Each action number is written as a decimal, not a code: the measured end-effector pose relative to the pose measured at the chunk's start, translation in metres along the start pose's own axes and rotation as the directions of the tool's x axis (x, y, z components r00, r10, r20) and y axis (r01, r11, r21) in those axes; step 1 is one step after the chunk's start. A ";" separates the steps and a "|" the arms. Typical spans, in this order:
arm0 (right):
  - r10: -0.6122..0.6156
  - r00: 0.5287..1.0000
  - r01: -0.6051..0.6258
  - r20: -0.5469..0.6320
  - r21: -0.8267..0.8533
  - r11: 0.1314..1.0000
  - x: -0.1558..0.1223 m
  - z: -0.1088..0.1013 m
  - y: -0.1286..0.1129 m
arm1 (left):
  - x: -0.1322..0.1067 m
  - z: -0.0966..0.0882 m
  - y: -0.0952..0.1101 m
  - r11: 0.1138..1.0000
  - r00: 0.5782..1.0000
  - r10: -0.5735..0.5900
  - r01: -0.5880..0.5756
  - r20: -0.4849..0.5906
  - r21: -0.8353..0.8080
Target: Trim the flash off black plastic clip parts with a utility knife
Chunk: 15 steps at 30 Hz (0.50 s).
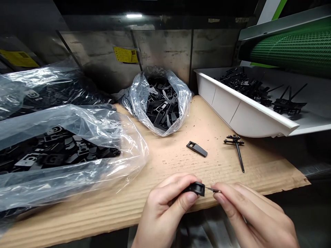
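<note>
Holding, left hand (pixel 168 203): one black plastic part (pixel 196 188), clamped between your thumb and curled fingers, hollow end facing right, above the near edge of the cardboard sheet (pixel 103 213).

Right hand (pixel 256 213): your thumb and fingertips pinched together on one small dark piece (pixel 215 190), its thin point directed left at the hollow end of the part; whether the two touch, you cannot tell from this angle.

On the sheet, beyond your hands: one loose black clip (pixel 200 150), tapered, square opening at its far-left end, lying flat. To its right, nearer the sheet's right edge: one black branched stem (pixel 239 156), branched head toward the far edge, shaft pointing back toward you.

At the sheet's far edge: one clear bag (pixel 139 96), mouth open toward you, filled with black pieces (pixel 163 106). Along the left side: a second clear bag (pixel 131 137), also open, with black pieces (pixel 33 158) inside; behind it, a third bag (pixel 46 74) of dark contents.

By the sheet's far right edge: one white tray (pixel 219 98) bearing a heap of black branched parts (pixel 245 86), below a green mesh roller (pixel 292 48).
</note>
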State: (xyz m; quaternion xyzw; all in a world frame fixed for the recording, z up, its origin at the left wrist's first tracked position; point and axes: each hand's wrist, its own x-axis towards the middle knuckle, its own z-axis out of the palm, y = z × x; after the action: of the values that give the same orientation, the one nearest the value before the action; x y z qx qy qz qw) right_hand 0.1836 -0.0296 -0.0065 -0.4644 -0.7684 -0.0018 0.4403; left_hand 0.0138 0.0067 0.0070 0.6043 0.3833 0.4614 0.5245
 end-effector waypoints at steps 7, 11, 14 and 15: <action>-0.028 0.999 0.029 0.042 -0.024 0.999 0.003 0.004 0.005 | 0.000 0.002 -0.001 0.999 0.999 0.037 -0.036 -0.020 0.025; 0.131 0.980 -0.151 0.150 0.132 0.980 0.007 0.003 0.001 | 0.002 0.000 -0.002 0.999 0.999 0.040 -0.040 0.006 0.015; 0.173 0.963 -0.209 0.206 0.168 0.963 0.012 0.001 -0.003 | 0.001 -0.002 -0.001 0.998 0.998 0.050 -0.051 0.033 0.022; 0.176 0.961 -0.215 0.212 0.175 0.961 0.014 0.001 -0.004 | 0.001 -0.002 -0.001 0.998 0.998 0.051 -0.052 0.039 0.025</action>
State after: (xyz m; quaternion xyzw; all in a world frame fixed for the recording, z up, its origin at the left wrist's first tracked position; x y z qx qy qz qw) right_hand 0.1780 -0.0217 0.0039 -0.4906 -0.7542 0.1632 0.4047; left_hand 0.0125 0.0085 0.0064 0.6294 0.3634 0.4580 0.5119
